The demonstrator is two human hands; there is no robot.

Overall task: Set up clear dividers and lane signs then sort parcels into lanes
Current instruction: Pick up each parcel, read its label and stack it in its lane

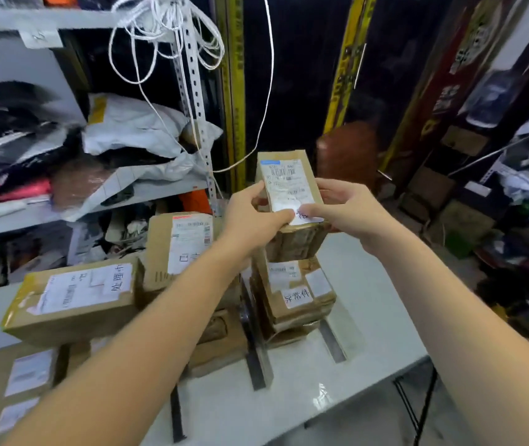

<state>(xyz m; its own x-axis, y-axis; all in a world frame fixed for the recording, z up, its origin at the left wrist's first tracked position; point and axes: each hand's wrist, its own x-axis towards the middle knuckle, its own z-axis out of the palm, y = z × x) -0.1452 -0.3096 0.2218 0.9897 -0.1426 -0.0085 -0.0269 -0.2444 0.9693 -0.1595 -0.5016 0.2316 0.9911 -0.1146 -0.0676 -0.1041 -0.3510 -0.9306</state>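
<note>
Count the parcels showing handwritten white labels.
4: the held parcel, the right stack's top parcel, the middle box and the large left box. Labels on lower parcels may be hidden.

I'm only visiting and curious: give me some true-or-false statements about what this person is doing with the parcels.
1. The left hand and the right hand both hold one small cardboard parcel. True.
2. That parcel lies on the floor. False: it is held up above a stack of parcels.
3. A shipping label with a barcode faces up on it. True.
4. The shelf at left holds only books. False: the shelf holds white mailing bags.
</note>
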